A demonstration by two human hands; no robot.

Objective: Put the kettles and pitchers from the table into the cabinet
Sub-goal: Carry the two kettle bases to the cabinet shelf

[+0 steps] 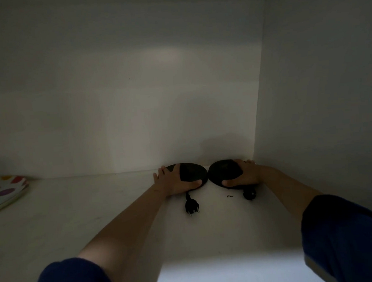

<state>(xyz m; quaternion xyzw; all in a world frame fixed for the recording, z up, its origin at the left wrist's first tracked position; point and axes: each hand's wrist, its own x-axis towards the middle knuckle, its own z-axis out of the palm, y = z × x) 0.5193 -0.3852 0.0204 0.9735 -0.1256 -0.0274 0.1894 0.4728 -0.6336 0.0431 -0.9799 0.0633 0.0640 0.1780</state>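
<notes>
Two black round kettle bases lie flat on the white cabinet shelf, pushed to its back right corner. The left base and the right base sit side by side, rims touching or almost so. From each a short black cord runs forward, ending in a plug: the left plug, the right plug.

shelf open from 6 to 9 o'clock | two black bases block back corner at 12–1 | right wall close at 3 | plates at 9
</notes>
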